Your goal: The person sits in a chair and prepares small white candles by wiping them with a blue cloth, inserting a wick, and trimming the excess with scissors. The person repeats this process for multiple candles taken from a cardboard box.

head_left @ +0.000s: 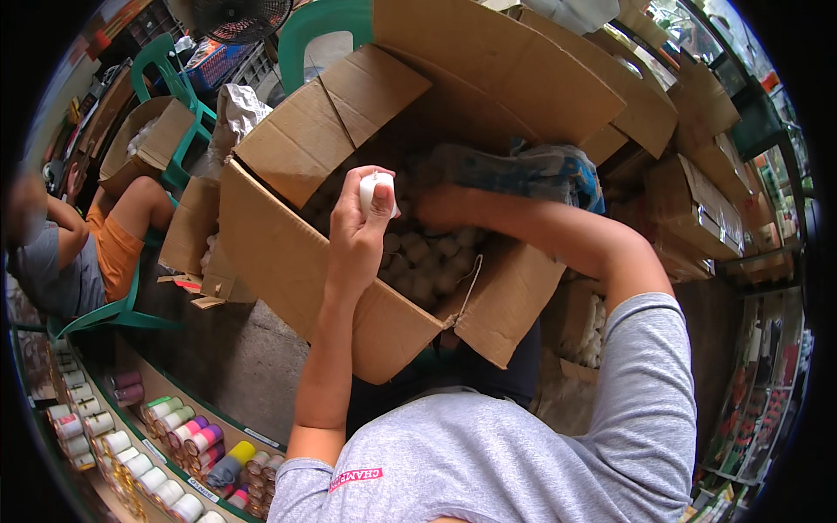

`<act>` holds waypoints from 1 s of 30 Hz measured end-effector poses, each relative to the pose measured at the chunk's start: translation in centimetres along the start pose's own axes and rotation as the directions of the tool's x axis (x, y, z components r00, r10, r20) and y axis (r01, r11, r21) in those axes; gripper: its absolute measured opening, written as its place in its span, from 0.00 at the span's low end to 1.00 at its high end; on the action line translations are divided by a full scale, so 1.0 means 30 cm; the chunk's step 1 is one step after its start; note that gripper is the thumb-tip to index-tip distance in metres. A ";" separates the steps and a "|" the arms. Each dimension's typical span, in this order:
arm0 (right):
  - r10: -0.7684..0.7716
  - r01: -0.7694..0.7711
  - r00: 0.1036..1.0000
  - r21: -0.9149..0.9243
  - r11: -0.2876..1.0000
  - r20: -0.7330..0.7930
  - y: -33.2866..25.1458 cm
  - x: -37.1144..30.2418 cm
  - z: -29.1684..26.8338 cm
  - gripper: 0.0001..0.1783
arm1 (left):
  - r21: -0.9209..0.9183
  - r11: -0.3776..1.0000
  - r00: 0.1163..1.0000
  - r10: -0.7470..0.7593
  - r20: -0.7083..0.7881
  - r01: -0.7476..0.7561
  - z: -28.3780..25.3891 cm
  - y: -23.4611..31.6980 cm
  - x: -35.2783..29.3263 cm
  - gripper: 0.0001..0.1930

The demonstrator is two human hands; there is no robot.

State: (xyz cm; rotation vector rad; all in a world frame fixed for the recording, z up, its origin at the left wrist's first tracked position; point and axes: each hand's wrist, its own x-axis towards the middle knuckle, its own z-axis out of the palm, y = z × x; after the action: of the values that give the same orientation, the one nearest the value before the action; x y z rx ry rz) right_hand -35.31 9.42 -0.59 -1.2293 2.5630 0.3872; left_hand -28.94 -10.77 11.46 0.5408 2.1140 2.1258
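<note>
My left hand [359, 218] is raised over the near left wall of a large open cardboard box [288, 253], closed round a small white roll of thread [377, 189]. Its thumb presses on the roll's side. Inside the box lie many similar pale rolls [427, 261], dim in the shade. My right hand [438, 207] reaches down into the box from the right, among the rolls; its fingers are too dark to make out. Behind that forearm is a clear plastic bag with blue print [523, 174]. A loose white string [471, 283] hangs over the near right wall.
On the left a person [65, 253] sits on a green chair [131, 314], near smaller cardboard boxes [192, 231]. Shelves of thread spools [166, 488] line the lower left. Stacked cartons [697, 205] and a rack [758, 383] stand on the right. A fan [235, 17] is at the back.
</note>
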 end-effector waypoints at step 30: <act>0.772 0.619 -0.058 0.584 0.526 -0.633 -0.328 -0.562 -0.526 0.17 | 0.308 0.923 0.959 0.161 0.234 -0.230 0.105 0.101 -0.113 0.17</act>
State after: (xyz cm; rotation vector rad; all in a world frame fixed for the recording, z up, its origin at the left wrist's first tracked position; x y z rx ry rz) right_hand -19.39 9.98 18.81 -0.7212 2.6664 -2.7829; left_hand -24.24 -8.94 13.75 1.0003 2.3944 1.7075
